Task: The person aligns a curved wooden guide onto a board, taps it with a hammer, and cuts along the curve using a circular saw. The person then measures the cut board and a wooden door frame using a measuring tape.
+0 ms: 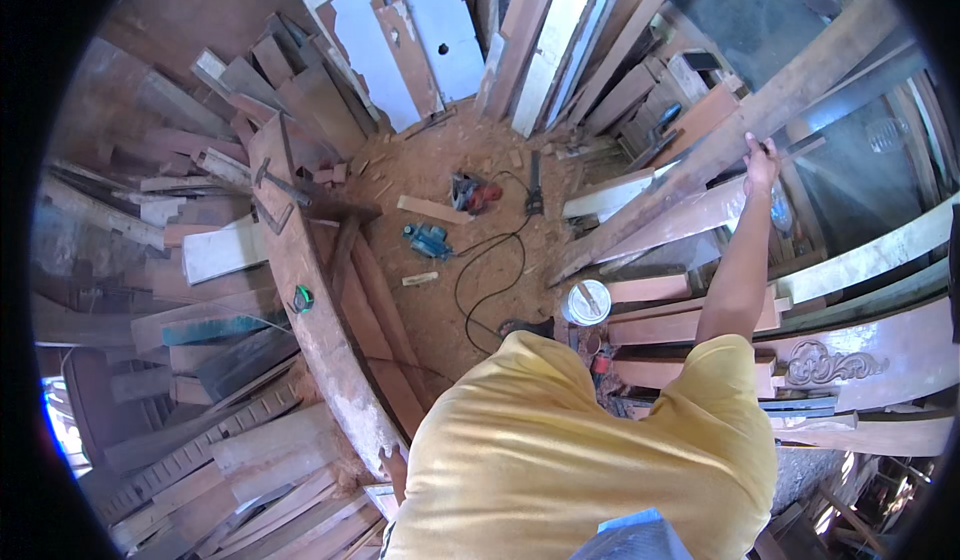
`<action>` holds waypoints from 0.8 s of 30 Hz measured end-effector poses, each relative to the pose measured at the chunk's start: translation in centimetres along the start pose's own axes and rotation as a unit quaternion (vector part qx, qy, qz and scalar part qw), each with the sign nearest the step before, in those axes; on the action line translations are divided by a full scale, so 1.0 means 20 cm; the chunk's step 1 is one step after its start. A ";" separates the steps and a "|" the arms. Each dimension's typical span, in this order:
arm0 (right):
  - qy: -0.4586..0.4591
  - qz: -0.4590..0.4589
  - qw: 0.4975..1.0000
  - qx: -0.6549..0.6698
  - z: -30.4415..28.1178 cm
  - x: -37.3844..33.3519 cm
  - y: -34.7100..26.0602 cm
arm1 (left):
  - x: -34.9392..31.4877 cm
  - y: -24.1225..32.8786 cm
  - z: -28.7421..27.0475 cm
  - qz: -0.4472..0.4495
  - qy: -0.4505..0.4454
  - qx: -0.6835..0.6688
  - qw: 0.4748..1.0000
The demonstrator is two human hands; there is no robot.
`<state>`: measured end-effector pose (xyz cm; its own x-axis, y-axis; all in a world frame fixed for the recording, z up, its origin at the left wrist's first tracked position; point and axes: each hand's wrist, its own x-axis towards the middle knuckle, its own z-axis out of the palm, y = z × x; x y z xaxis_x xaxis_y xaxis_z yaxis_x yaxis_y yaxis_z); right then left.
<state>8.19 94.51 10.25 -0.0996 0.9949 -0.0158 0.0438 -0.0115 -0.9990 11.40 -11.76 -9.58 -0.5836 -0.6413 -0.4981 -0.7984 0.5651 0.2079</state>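
My right arm reaches out to the right, and my right hand [761,167] has its fingers closed at the edge of a long brown wooden plank [690,165]. That plank slants from the floor up toward the upper right. Low on the left, my left hand [394,467] rests at the near end of a long narrow wooden bench [335,360], fingers stretched out over its edge. On the bench lie a hammer [283,184], a small metal square-like tool [272,218] and a green-and-black tape measure [302,299].
A blue power planer [428,241], a red circular saw [475,194] and a black cable [460,295] lie on the sawdust-covered floor. A white bucket [586,303] stands near me. Stacked boards [225,250] crowd the left; a carved panel [870,360] is at right.
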 end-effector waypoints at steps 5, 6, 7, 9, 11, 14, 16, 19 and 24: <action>-0.075 -0.064 0.995 -0.013 0.14 -0.51 -0.20 | -0.05 0.55 0.00 0.169 0.059 0.063 0.982; -0.112 -0.121 0.986 -0.001 0.18 -0.62 -0.25 | -0.15 0.73 -0.01 0.231 0.079 0.050 0.969; -0.147 -0.178 0.973 0.012 0.21 -0.73 -0.28 | -0.24 0.92 -0.05 0.296 0.036 -0.003 0.954; -0.154 -0.210 0.966 -0.008 0.36 -0.98 -0.31 | -0.42 1.25 -0.14 0.425 0.001 -0.086 0.901; -0.205 -0.181 0.959 0.074 0.49 -1.22 -0.41 | -0.59 1.57 -0.19 0.550 0.004 -0.099 0.829; -0.309 -0.185 0.932 -0.020 0.60 -1.29 -0.37 | -0.97 2.05 -0.32 0.633 -0.087 -0.094 0.764; -0.330 -0.235 0.913 -0.044 0.67 -1.40 -0.44 | -1.22 2.29 -0.39 0.631 -0.204 -0.147 0.734; -0.399 -0.259 0.878 -0.052 0.77 -1.64 -0.61 | -1.35 2.55 -0.33 0.718 -0.196 -0.181 0.643; -0.504 -0.240 0.825 -0.085 0.84 -1.98 -0.67 | -1.58 2.72 -0.21 0.630 -0.286 -0.285 0.663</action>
<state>-5.14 53.58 23.47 -0.9185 0.2907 0.2679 -0.1118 0.4590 -0.8814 -14.25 36.98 21.04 -0.8195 0.5475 0.1696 0.2488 0.0731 0.9658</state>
